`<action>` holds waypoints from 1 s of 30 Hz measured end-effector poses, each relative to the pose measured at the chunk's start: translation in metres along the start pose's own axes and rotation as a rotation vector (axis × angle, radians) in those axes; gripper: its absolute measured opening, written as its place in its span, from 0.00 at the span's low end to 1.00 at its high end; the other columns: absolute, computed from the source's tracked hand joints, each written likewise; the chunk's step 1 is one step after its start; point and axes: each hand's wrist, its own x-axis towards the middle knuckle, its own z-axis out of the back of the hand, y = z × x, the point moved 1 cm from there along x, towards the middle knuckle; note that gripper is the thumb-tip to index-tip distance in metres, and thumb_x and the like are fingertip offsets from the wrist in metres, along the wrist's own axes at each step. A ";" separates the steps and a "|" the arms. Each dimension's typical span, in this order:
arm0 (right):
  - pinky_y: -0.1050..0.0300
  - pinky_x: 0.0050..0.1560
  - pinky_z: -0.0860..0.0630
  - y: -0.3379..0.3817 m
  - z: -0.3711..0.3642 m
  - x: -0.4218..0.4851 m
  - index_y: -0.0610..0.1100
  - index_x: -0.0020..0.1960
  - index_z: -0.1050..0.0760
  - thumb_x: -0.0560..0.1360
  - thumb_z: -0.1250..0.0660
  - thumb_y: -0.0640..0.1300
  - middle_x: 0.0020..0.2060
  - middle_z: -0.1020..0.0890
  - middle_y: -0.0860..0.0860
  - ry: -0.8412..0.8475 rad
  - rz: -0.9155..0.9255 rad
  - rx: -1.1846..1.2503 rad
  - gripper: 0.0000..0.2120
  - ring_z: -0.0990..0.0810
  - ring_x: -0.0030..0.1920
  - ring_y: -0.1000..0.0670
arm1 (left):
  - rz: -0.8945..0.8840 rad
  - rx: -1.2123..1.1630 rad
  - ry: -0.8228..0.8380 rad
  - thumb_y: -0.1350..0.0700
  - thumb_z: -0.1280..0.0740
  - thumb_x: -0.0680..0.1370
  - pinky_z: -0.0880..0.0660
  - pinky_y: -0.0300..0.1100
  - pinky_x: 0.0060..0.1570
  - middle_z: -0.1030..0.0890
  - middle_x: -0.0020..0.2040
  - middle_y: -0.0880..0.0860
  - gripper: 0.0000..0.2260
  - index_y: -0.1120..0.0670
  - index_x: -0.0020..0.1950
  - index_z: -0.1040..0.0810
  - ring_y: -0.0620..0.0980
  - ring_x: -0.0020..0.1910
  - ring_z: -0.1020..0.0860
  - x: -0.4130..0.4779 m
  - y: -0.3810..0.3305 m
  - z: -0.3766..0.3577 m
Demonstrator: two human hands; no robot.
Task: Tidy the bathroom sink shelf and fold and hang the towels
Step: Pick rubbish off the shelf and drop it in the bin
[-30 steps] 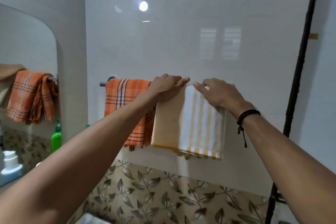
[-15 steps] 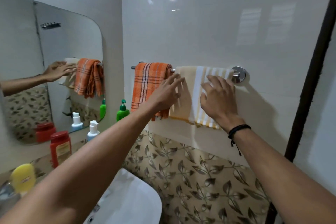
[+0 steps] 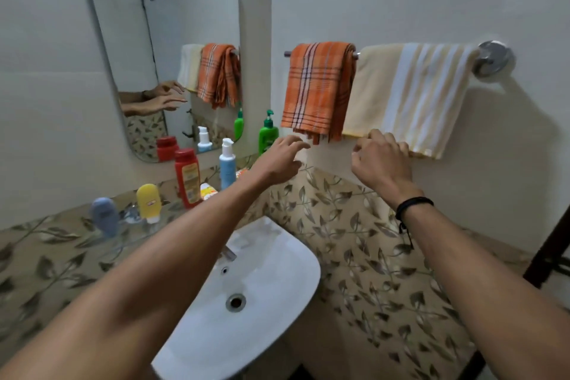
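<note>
An orange plaid towel (image 3: pixel 317 89) and a cream towel with white stripes (image 3: pixel 410 95) hang folded side by side over a chrome wall rail (image 3: pixel 490 60). My left hand (image 3: pixel 277 160) hovers below the orange towel's fringe with loose fingers and holds nothing. My right hand (image 3: pixel 381 157) is at the cream towel's bottom hem, fingers loosely curled; its fingertips lie at the hem, with no grip plainly shown. On the glass shelf (image 3: pixel 92 234) stand a green pump bottle (image 3: pixel 267 133), a blue pump bottle (image 3: pixel 227 163), a red bottle (image 3: pixel 187 177), a yellow tube (image 3: pixel 148 202) and a blue tube (image 3: pixel 105 216).
A white sink (image 3: pixel 277 281) with a tap sits below my arms. A mirror (image 3: pixel 172 25) hangs on the left wall above the shelf. A small orange and white packet (image 3: pixel 207 191) lies behind the red bottle. A dark frame (image 3: pixel 549 256) stands at the right edge.
Both hands have dropped from the top of the towels on the rail to below their lower edges. The view has pulled back, and the sink and shelf show.
</note>
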 end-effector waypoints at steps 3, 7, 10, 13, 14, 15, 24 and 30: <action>0.40 0.63 0.33 0.022 -0.013 0.001 0.44 0.54 0.19 0.77 0.40 0.45 0.57 0.22 0.45 0.045 -0.005 0.054 0.13 0.27 0.61 0.41 | 0.042 0.023 0.036 0.61 0.34 0.78 0.37 0.51 0.74 0.31 0.75 0.55 0.24 0.53 0.75 0.30 0.56 0.75 0.36 -0.015 0.027 -0.001; 0.42 0.59 0.30 0.057 -0.037 0.000 0.45 0.51 0.18 0.76 0.40 0.45 0.54 0.21 0.45 0.124 0.013 0.117 0.12 0.25 0.58 0.40 | 0.104 0.045 0.023 0.59 0.33 0.78 0.35 0.50 0.72 0.28 0.73 0.56 0.23 0.53 0.74 0.28 0.57 0.73 0.33 -0.031 0.064 -0.001; 0.44 0.59 0.29 0.080 -0.064 -0.009 0.46 0.51 0.18 0.76 0.39 0.46 0.53 0.19 0.46 0.210 0.018 0.172 0.12 0.24 0.58 0.41 | 0.151 0.041 0.022 0.59 0.32 0.79 0.35 0.49 0.71 0.27 0.71 0.57 0.21 0.54 0.73 0.26 0.57 0.72 0.32 -0.046 0.089 -0.006; 0.42 0.62 0.27 0.100 -0.092 -0.020 0.47 0.51 0.19 0.75 0.39 0.44 0.55 0.19 0.46 0.302 0.032 0.215 0.11 0.24 0.60 0.41 | 0.174 0.041 0.051 0.60 0.32 0.78 0.35 0.48 0.70 0.26 0.70 0.57 0.21 0.54 0.71 0.25 0.58 0.71 0.31 -0.065 0.115 -0.016; 0.41 0.62 0.28 0.106 -0.099 -0.021 0.46 0.51 0.19 0.75 0.39 0.44 0.56 0.20 0.46 0.320 0.038 0.217 0.11 0.25 0.61 0.40 | 0.184 0.047 0.064 0.60 0.31 0.78 0.35 0.47 0.69 0.26 0.70 0.57 0.21 0.55 0.71 0.25 0.58 0.71 0.31 -0.072 0.123 -0.019; 0.41 0.63 0.28 0.113 -0.105 -0.022 0.46 0.53 0.19 0.75 0.39 0.44 0.58 0.20 0.45 0.331 0.041 0.215 0.12 0.25 0.63 0.40 | 0.196 0.046 0.070 0.60 0.31 0.78 0.34 0.48 0.68 0.26 0.70 0.57 0.21 0.55 0.71 0.25 0.58 0.70 0.30 -0.077 0.131 -0.020; 0.48 0.52 0.24 0.159 -0.144 -0.014 0.46 0.57 0.20 0.72 0.37 0.43 0.57 0.19 0.44 0.433 0.079 0.282 0.15 0.22 0.57 0.39 | 0.358 0.078 0.144 0.61 0.30 0.76 0.29 0.52 0.66 0.28 0.72 0.57 0.24 0.53 0.72 0.26 0.59 0.69 0.30 -0.125 0.175 -0.049; 0.55 0.55 0.26 0.168 -0.190 0.006 0.49 0.69 0.24 0.75 0.28 0.47 0.64 0.21 0.47 0.705 -0.051 0.652 0.22 0.22 0.62 0.45 | 0.434 0.158 0.291 0.57 0.30 0.77 0.36 0.51 0.74 0.47 0.83 0.61 0.21 0.51 0.71 0.22 0.62 0.78 0.39 -0.125 0.191 -0.074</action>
